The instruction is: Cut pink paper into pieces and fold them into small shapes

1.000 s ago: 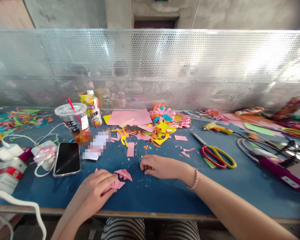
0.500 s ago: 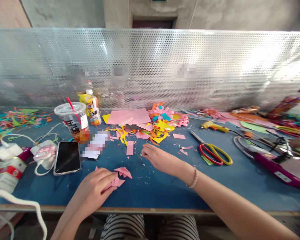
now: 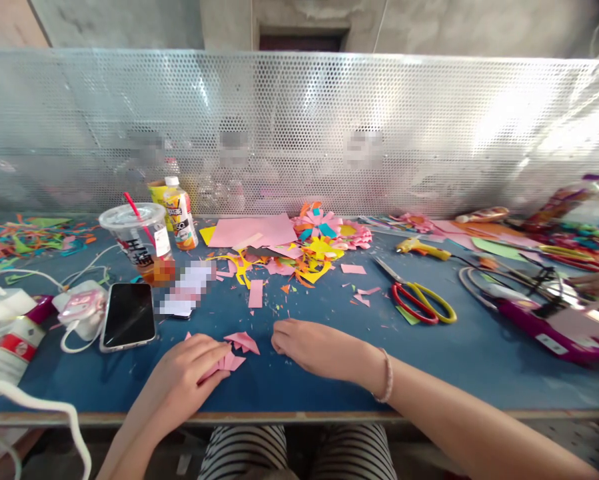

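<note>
My left hand (image 3: 188, 373) lies near the front edge of the table. Its fingers and thumb close over folded pink paper (image 3: 230, 361), whose pointed ends stick out to the right and at the back. Just beyond those fingertips lies another folded pink paper piece (image 3: 244, 343). To the right of it is my right hand (image 3: 306, 343), low over the tabletop, with curled fingers pressed together. Whatever its fingertips may hold is hidden. A pink paper rectangle (image 3: 256, 293) lies flat behind the hands.
Scissors (image 3: 419, 301) with red and yellow handles and a yellow glue gun (image 3: 422, 249) lie right. A phone (image 3: 128, 315), a drink cup (image 3: 140, 243) and a bottle (image 3: 180, 217) stand or lie left. Paper flowers (image 3: 317, 225) and scraps sit before a perforated metal screen (image 3: 289, 133).
My right hand has come back toward the front edge, nearer the folded pink pieces. My left hand keeps its hold on the pink paper. The view has shifted slightly.
</note>
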Demonstrator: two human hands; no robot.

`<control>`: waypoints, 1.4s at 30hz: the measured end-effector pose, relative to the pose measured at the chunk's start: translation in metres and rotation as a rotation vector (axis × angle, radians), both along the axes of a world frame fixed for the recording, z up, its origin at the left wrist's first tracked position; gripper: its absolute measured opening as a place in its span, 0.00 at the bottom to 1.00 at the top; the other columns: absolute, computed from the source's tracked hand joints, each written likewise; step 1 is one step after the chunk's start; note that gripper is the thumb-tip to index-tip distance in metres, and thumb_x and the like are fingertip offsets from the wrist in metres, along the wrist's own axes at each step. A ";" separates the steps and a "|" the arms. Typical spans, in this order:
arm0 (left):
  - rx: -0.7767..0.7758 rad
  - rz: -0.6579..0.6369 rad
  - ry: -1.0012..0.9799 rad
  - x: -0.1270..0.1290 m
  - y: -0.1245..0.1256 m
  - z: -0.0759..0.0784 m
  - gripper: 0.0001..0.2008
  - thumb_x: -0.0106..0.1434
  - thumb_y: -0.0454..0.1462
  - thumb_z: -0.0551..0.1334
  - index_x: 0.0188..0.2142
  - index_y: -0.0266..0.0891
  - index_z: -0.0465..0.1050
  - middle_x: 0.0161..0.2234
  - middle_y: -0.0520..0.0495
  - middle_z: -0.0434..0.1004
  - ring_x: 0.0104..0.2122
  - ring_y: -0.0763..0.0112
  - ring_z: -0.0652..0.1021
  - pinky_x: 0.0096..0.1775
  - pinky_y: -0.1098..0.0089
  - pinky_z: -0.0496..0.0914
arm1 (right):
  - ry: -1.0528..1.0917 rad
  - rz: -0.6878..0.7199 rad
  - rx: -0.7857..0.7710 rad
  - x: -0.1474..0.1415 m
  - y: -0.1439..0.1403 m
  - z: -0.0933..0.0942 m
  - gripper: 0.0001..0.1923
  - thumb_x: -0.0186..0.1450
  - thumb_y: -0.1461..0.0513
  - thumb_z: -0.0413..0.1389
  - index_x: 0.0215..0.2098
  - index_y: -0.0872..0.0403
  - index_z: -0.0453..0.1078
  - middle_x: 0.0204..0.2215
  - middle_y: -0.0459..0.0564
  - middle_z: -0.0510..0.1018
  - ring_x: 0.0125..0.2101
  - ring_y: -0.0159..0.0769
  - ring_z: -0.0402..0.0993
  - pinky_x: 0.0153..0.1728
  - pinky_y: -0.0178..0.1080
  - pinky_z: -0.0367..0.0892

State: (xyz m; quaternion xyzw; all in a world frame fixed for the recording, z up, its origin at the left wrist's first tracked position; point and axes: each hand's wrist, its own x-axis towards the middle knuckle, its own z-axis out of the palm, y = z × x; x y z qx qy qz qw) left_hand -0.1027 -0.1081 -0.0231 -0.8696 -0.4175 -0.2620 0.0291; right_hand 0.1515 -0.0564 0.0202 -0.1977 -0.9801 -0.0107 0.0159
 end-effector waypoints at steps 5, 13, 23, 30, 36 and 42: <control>0.031 0.008 0.019 -0.001 0.000 -0.001 0.12 0.58 0.35 0.57 0.42 0.40 0.70 0.38 0.45 0.75 0.39 0.68 0.73 0.42 0.66 0.69 | -0.066 0.036 0.163 -0.004 -0.005 -0.002 0.07 0.61 0.69 0.46 0.36 0.59 0.64 0.32 0.53 0.70 0.31 0.35 0.66 0.31 0.37 0.64; 0.075 0.020 0.029 0.002 -0.003 0.004 0.11 0.58 0.35 0.57 0.41 0.40 0.71 0.39 0.45 0.75 0.39 0.67 0.73 0.41 0.66 0.69 | 0.064 -0.070 0.066 -0.009 -0.002 0.011 0.11 0.62 0.71 0.42 0.37 0.59 0.64 0.36 0.55 0.70 0.33 0.34 0.68 0.32 0.37 0.65; 0.099 0.026 0.050 -0.001 0.000 -0.002 0.12 0.57 0.36 0.58 0.42 0.41 0.71 0.39 0.47 0.76 0.40 0.68 0.74 0.44 0.66 0.68 | 0.093 0.097 -0.257 0.026 -0.020 -0.004 0.29 0.66 0.55 0.39 0.62 0.55 0.40 0.60 0.53 0.50 0.59 0.36 0.46 0.58 0.43 0.43; 0.105 0.016 0.041 -0.001 0.000 -0.002 0.13 0.57 0.36 0.58 0.42 0.41 0.70 0.40 0.47 0.76 0.40 0.68 0.74 0.44 0.66 0.68 | -0.027 0.028 0.017 0.038 0.085 -0.017 0.25 0.66 0.57 0.39 0.61 0.52 0.44 0.60 0.51 0.51 0.59 0.38 0.45 0.57 0.48 0.41; 0.098 0.039 0.046 0.002 -0.002 0.001 0.12 0.57 0.36 0.58 0.42 0.41 0.71 0.40 0.47 0.76 0.40 0.67 0.74 0.46 0.64 0.67 | 0.126 -0.355 0.212 0.026 0.103 -0.007 0.25 0.66 0.58 0.38 0.59 0.61 0.50 0.59 0.59 0.50 0.60 0.42 0.43 0.56 0.49 0.43; 0.076 -0.004 0.029 0.002 -0.002 0.006 0.13 0.57 0.37 0.58 0.42 0.42 0.71 0.39 0.47 0.76 0.40 0.68 0.74 0.44 0.67 0.69 | 0.008 0.217 0.045 -0.006 0.069 -0.016 0.23 0.66 0.56 0.38 0.60 0.48 0.47 0.59 0.48 0.53 0.58 0.34 0.48 0.56 0.45 0.46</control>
